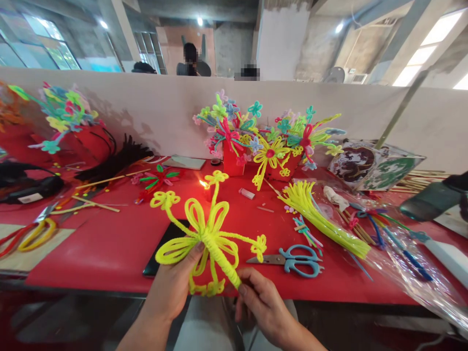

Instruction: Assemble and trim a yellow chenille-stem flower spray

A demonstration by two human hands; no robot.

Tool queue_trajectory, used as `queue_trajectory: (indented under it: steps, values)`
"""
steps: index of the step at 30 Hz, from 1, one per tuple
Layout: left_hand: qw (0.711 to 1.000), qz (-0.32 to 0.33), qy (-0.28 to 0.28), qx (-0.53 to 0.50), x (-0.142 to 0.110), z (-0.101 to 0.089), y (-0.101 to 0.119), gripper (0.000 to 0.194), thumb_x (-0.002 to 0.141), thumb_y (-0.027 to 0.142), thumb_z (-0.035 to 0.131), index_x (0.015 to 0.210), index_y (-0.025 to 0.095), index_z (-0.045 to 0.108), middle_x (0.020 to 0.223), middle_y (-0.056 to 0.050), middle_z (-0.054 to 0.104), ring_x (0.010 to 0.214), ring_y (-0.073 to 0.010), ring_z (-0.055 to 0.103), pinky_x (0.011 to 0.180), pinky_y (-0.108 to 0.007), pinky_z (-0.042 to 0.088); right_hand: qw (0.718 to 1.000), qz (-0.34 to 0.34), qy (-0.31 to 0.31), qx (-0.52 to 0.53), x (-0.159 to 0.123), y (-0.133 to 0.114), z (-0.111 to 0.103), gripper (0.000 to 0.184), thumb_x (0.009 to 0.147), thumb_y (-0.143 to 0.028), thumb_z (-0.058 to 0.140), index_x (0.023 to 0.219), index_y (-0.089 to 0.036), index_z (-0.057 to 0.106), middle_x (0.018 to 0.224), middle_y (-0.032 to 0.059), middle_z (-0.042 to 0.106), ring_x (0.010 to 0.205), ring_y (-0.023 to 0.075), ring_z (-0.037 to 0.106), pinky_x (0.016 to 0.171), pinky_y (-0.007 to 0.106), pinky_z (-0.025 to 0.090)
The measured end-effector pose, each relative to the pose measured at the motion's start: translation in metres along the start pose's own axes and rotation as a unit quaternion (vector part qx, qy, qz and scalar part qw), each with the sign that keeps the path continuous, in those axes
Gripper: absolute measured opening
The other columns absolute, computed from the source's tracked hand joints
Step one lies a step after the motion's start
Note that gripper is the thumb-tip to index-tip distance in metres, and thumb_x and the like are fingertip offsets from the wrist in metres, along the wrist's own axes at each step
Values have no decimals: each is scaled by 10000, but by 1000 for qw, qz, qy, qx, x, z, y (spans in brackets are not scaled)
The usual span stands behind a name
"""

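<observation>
- One black object [32, 183] lay at far left on the red tabletop [91, 258]; print on its white label [30, 198] was too small to read.
- Red-and-yellow-handled scissors [36, 236] overlapped a pale board [60, 243]; windows [47, 41] stood above, beyond a pale partition [164, 112] spanning the width.
- Left hand [177, 285]: clamped on the yellow flower [210, 236] at its stem, thumb in front.
- Flower: held tilted over the table's front edge, centre, nearer than a small flame [204, 184].
- Right hand [265, 302]: fingertips closed on the stem's lower end.
- Three lamps shone under the concrete ceiling [226, 9].
- Blue-handled scissors [288, 261] lay flat, right of the flower; a yellow-green bundle [325, 219] lay behind.
- Clear plastic [405, 268] covered part of the right side, near a dark bottle [431, 197]; bright windows [420, 53] stood above.
</observation>
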State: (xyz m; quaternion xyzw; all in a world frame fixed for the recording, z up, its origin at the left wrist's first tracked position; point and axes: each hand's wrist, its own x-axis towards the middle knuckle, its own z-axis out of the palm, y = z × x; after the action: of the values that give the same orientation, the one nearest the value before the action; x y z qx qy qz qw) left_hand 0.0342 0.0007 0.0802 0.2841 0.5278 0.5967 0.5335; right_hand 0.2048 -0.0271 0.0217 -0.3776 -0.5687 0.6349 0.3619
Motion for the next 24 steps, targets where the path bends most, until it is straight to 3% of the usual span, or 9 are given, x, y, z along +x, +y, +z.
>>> queue_trajectory:
  steps: [3, 6, 9, 12, 17, 24]
  values:
    - [996, -54, -41, -54, -4, 5, 0, 289, 563, 253, 766, 834, 183, 693, 784, -3, 713, 692, -175, 646, 625, -268, 530, 1000, -9, 14, -11, 3, -3, -2, 303, 869, -438, 413, 939, -181, 556, 600, -5, 571, 483, 92, 494, 448, 197, 356]
    - [995, -79, -21, -49, -7, 9, 3, 217, 510, 269, 794, 663, 164, 680, 605, 30, 668, 530, -113, 589, 481, -200, 496, 999, -21, 47, -10, 7, -6, -6, 298, 864, -429, 424, 927, -174, 564, 612, -1, 569, 494, 94, 498, 447, 196, 355]
    - [995, -89, -4, -41, -8, 11, 5, 233, 481, 282, 805, 602, 153, 655, 548, 36, 636, 491, -101, 560, 426, -185, 470, 998, -22, 62, 1, 9, -7, -8, 306, 856, -436, 433, 931, -167, 555, 606, -5, 562, 480, 90, 506, 431, 186, 346]
    - [997, -65, -3, -41, -5, 7, 0, 201, 527, 269, 786, 642, 156, 666, 583, 33, 650, 510, -103, 570, 453, -192, 481, 998, -14, 56, -2, 9, -4, -5, 299, 849, -439, 443, 881, -163, 555, 668, 9, 577, 494, 88, 531, 432, 182, 351]
    - [1000, -11, -14, -18, 3, -2, -10, 259, 636, 268, 726, 879, 184, 693, 802, -3, 713, 764, -164, 641, 721, -258, 519, 999, 14, 29, 3, 6, 4, 3, 332, 860, -452, 413, 843, -151, 552, 633, -1, 562, 433, 61, 476, 430, 177, 341]
    - [998, -20, 0, -57, -1, 0, -8, 313, 612, 262, 743, 912, 184, 700, 835, -30, 729, 809, -207, 656, 690, -268, 539, 999, 13, 36, -24, 6, 5, 4, 329, 861, -446, 404, 843, -145, 535, 584, -20, 518, 419, 53, 437, 403, 160, 310]
